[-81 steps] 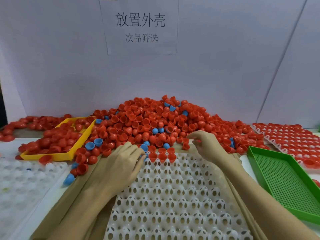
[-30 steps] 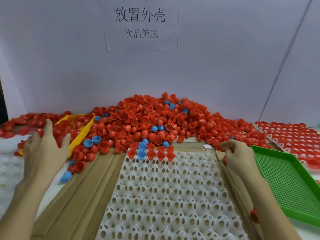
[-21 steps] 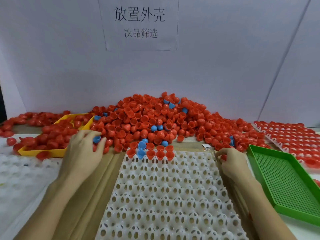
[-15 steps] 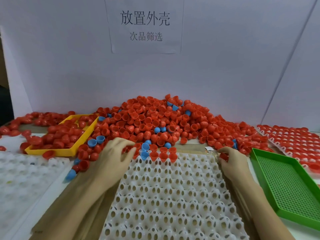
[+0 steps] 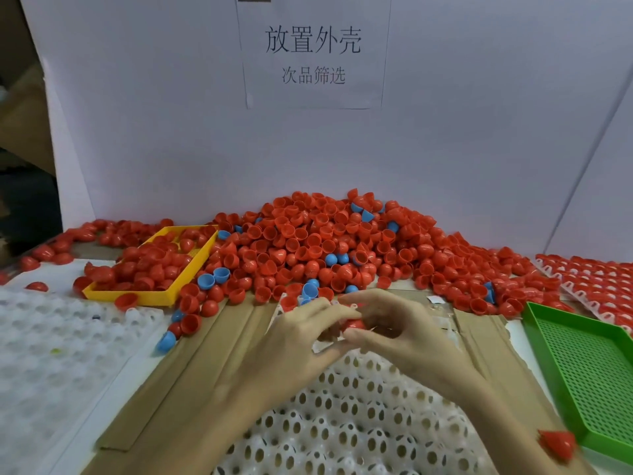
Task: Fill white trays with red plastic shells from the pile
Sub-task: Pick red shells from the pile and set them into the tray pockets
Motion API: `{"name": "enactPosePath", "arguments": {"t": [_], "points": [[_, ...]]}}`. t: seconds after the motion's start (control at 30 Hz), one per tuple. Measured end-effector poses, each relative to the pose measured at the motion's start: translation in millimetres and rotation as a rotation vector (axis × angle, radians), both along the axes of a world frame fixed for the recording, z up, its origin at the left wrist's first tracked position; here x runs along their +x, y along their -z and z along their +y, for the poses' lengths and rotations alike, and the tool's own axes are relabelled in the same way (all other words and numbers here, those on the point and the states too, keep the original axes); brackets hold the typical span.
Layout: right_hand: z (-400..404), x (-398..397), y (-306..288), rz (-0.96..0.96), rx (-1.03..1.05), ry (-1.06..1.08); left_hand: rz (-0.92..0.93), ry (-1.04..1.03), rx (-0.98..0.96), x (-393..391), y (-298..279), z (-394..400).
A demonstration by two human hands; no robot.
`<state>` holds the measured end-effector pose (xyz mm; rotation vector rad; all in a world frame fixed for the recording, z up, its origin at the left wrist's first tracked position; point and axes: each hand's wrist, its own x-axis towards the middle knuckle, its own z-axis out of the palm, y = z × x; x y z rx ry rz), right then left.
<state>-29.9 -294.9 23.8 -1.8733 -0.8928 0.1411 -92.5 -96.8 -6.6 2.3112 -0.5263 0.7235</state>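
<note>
I've got both hands, left hand and right hand, together pinching one glossy domed red shell above the holey white tray.

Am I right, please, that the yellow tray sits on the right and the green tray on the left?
No, they are swapped: the head view shows the yellow tray on the left, holding red shells, and the green tray on the right.
</note>
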Motion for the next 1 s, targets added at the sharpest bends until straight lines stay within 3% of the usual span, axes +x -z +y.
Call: {"name": "enactPosePath", "arguments": {"t": [0.17, 0.27, 0.37, 0.43, 0.6, 0.77, 1.0], "points": [[-11.7, 0.1, -8.9, 0.091, 0.110, 0.043, -0.033, -0.214, 0.021, 3.0, -13.5, 27.2], [-23.8, 4.3, -12.8, 0.116, 0.119, 0.131, -0.091, -0.624, 0.059, 4.9, -22.8, 75.8], [-29.0, 6.3, -12.8, 0.146, 0.110, 0.157, 0.005, -1.061, 0.175, -0.1, -21.6, 120.7], [-29.1, 7.5, -11.8, 0.148, 0.104, 0.156, 0.092, -1.149, 0.241, -1.0, -16.8, 128.9], [-29.0, 17.6, 1.9, 0.055, 0.015, 0.176, 0.095, -0.807, 0.247, 11.7, -6.3, 96.3], [-29.9, 55.8, 11.4, -0.138, -0.206, 0.365, 0.058, -0.443, 0.311, 16.6, 6.8, 71.4], [-2.8, 123.7, 9.8, -0.311, -0.431, 0.390, 0.057, -0.390, 0.364, 18.4, 11.6, 64.6]]}}
